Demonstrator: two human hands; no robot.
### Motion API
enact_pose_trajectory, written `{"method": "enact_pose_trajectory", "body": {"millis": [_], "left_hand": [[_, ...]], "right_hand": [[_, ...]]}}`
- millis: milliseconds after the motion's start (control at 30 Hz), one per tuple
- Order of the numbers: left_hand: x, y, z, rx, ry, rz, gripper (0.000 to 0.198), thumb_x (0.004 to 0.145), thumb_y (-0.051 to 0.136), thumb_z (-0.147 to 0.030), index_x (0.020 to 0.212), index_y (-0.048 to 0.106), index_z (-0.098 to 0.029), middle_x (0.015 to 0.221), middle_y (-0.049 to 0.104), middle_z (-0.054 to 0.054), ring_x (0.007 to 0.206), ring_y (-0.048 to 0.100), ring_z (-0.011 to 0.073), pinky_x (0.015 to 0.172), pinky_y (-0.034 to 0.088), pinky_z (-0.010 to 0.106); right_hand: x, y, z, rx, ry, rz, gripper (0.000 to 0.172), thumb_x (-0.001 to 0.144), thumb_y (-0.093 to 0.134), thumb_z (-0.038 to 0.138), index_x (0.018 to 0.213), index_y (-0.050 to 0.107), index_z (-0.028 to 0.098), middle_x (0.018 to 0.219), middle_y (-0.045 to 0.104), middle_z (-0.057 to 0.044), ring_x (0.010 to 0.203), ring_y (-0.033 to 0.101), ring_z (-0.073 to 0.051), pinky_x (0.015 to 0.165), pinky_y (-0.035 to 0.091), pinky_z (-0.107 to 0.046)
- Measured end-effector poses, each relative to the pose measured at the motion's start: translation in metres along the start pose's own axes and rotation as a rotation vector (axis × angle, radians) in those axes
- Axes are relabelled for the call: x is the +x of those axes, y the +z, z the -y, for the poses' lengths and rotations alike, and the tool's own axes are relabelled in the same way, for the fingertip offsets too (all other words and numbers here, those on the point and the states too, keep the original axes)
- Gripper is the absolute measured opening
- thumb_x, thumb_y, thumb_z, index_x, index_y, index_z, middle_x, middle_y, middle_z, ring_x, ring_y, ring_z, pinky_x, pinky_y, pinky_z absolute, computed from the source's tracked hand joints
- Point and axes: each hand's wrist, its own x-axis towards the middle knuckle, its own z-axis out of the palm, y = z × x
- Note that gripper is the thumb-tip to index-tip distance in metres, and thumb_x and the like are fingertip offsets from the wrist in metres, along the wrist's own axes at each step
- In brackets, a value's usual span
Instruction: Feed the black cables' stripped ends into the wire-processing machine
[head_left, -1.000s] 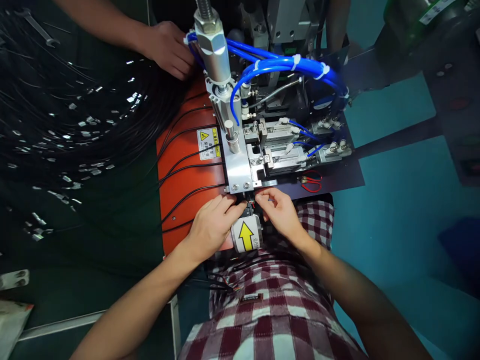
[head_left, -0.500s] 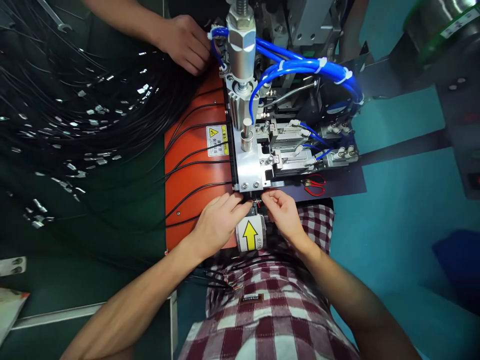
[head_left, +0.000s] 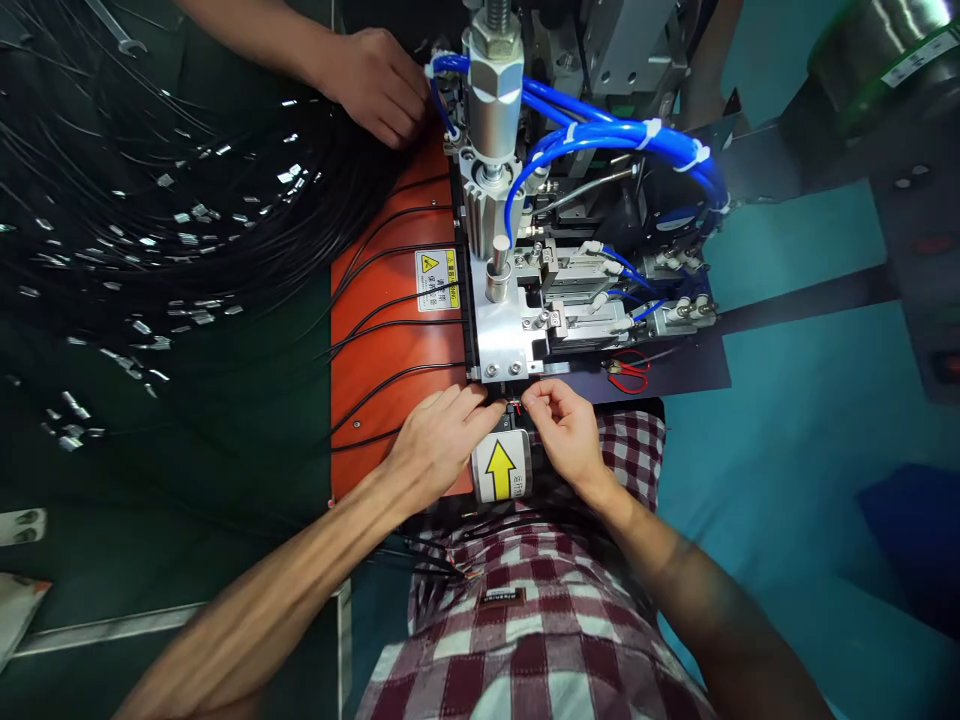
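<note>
My left hand [head_left: 439, 440] and my right hand [head_left: 566, 430] meet at the front edge of a small pneumatic machine [head_left: 517, 300]. Both pinch the stripped end of a thin black cable [head_left: 508, 407], whose red wire tips show between my fingertips just under the machine's metal plate. Several black cables [head_left: 382, 330] lie side by side across the orange plate [head_left: 375, 400] to the left. A yellow arrow label [head_left: 499, 470] sits right below my hands.
A large heap of black cables with metal terminals [head_left: 150, 220] covers the green surface on the left. Another person's hand [head_left: 375, 85] rests at the plate's far end. Blue air hoses [head_left: 615, 140] arch over the machine. Red-handled cutters [head_left: 630, 372] lie on the right.
My hands stay pinched at the same spot under the machine. The view has shifted slightly, and the other person's hand has barely moved.
</note>
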Motion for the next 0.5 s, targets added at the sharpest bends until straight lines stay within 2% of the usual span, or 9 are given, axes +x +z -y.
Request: {"method": "enact_pose_trajectory", "body": {"millis": [200, 500], "left_hand": [[0.0005, -0.0005, -0.0012, 0.016, 0.001, -0.004, 0.027, 0.094, 0.042, -0.017, 0.111, 0.063, -0.017, 0.098, 0.064, 0.01, 0.082, 0.057, 0.0205, 0.072, 0.047, 0.032], [0.0002, -0.0012, -0.0009, -0.019, -0.006, -0.011, 0.028, 0.094, 0.043, -0.017, 0.112, 0.065, -0.016, 0.099, 0.064, 0.011, 0.085, 0.058, 0.0213, 0.074, 0.049, 0.034]], "right_hand": [[0.0003, -0.0009, 0.0019, -0.057, -0.055, 0.031, 0.016, 0.092, 0.048, 0.029, 0.082, 0.055, 0.02, 0.074, 0.053, 0.0, 0.064, 0.047, -0.014, 0.061, 0.039, -0.025], [0.0021, -0.0006, 0.0025, -0.067, -0.008, 0.047, 0.016, 0.091, 0.047, 0.029, 0.08, 0.054, 0.02, 0.073, 0.054, 0.0, 0.064, 0.049, -0.014, 0.059, 0.038, -0.025]]}}
